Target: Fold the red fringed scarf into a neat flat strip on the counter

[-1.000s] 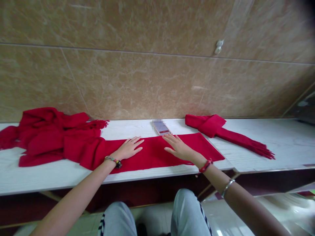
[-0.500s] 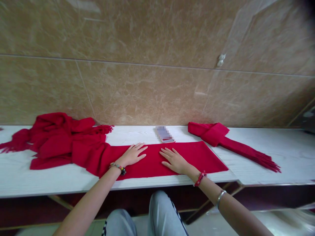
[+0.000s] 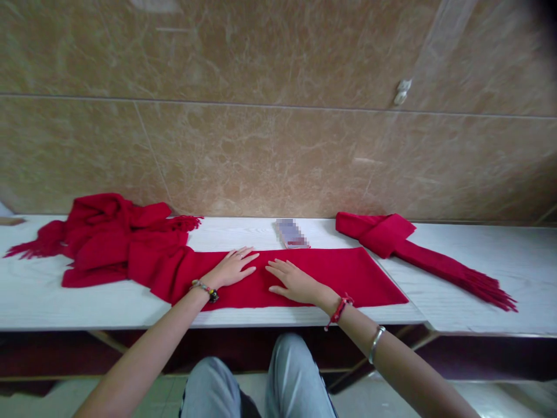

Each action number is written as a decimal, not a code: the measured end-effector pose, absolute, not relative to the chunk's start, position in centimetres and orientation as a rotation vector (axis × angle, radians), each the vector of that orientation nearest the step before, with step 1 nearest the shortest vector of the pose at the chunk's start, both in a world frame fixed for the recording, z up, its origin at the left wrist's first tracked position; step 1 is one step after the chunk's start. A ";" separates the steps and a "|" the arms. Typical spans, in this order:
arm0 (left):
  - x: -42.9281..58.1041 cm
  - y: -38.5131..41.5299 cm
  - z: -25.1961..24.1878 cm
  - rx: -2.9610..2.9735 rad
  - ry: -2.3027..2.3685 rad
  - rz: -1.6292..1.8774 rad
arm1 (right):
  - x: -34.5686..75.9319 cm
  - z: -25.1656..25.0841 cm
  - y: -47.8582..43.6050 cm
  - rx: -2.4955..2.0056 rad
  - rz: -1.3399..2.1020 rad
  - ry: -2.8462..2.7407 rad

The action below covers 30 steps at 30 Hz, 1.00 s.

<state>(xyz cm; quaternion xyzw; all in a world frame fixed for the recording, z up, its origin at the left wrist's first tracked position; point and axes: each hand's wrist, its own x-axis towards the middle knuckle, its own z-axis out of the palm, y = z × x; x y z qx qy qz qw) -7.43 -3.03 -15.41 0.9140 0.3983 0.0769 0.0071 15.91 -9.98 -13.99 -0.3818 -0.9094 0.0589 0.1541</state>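
A red scarf [image 3: 348,276] lies spread flat along the white table [image 3: 87,305], its left part bunched into folds. My left hand [image 3: 230,268] rests palm down on it with fingers stretched out. Just to the right, my right hand [image 3: 293,281] also lies flat on the cloth, fingers apart. Neither hand holds anything. The two hands are close together near the scarf's middle.
A pile of crumpled red scarves [image 3: 102,238] sits at the back left. A knotted red scarf [image 3: 391,238] with a fringed tail lies at the back right. A phone [image 3: 292,233] lies by the marble wall. My knees show below the table edge.
My right hand has slid leftward along the scarf toward my left hand, which stays in place. The camera view has shifted a little.
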 end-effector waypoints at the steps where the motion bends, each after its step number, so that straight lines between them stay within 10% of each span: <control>1: -7.4 -3.1 -15.4 2.854 1.264 0.236 | 15.8 -14.4 -9.9 -1.112 0.152 -2.628; 30: -14.3 1.5 -11.7 2.665 1.287 0.046 | 7.6 -11.0 -12.8 -0.784 -0.132 -2.872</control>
